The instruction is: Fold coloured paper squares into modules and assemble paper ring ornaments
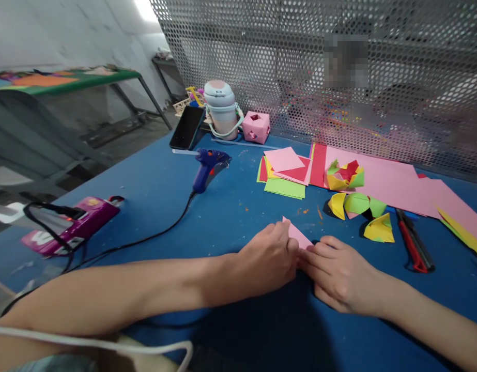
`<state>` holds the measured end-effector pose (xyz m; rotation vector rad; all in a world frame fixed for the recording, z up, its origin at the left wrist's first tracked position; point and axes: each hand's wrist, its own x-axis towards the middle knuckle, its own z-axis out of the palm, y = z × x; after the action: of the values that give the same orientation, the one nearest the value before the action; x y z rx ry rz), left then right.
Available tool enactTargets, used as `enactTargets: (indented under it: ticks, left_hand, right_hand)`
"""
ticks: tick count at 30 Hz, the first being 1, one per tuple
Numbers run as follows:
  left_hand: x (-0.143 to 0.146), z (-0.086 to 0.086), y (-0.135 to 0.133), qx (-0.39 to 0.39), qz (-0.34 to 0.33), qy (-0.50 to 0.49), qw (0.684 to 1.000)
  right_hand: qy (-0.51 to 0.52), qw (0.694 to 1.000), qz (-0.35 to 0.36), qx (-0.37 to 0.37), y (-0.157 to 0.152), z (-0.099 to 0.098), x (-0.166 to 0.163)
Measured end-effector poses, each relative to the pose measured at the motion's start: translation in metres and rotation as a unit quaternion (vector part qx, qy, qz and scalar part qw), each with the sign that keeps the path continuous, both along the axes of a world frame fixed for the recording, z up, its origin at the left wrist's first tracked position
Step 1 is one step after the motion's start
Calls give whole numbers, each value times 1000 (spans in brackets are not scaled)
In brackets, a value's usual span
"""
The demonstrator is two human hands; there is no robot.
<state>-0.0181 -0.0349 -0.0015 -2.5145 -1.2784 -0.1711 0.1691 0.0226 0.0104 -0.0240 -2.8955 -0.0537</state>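
Observation:
A small pink folded paper [297, 234] lies on the blue table [153, 196], its pointed corner sticking up between my hands. My left hand [268, 258] is curled over its left side, fingers pinched on the paper's edge. Flat on the table, my right hand [337, 273] has its fingertips pressing the paper's right side. Most of the paper is hidden under both hands.
Folded yellow, green and red paper pieces [358, 206] and stacked coloured sheets [287, 173] lie beyond. A red and black cutter [412, 243] sits right. A blue glue gun [207, 165] with its black cord, a magenta box [70, 225], a phone [187, 127], a pale bottle [221, 109] and a pink cube [256, 126] stand left and behind.

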Motion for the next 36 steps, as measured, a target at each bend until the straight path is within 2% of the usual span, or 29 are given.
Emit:
enactTargets:
  ticks: [3,9,12,15,17,20,22,25,29,32,36]
  left_hand:
    - [-3,-1,4,5,37,-26,999]
    - [-13,3,15,-44,27,-19,999]
    - [-10,5,12,-7,17,-18,1000]
    - [-4,6,2,42,-40,6,998]
    - [-1,6,-2,8,-66,3,998]
    - [-2,5,-2,-65,-52,-42,996]
    - [-3,4,0,-86,-39,-60,994]
    - [-5,4,3,-86,-45,-47,994]
    - [-5,6,1,-67,-63,0,996]
    - [-5,8,-1,-59,-80,19,995]
    - [-4,13,-2,-51,-107,24,993]
  right_hand:
    - [-7,1000,-5,-4,0,0,1]
    - [-23,1000,-12,-16,-2,2,2]
    - [-36,998,-28,-39,-1,2,2]
    - [-42,995,-44,-73,2,0,3]
    - [-41,993,-59,-96,4,-2,3]
    - [-37,990,-90,-106,4,-7,2]
    - [-39,991,-100,-75,2,-9,1]
    - [-57,991,-121,25,-6,-10,0]
    - [-105,970,-157,152,-19,-6,6]
    - [-113,960,-174,190,-26,-2,13]
    - [-104,954,-198,199,-33,0,17]
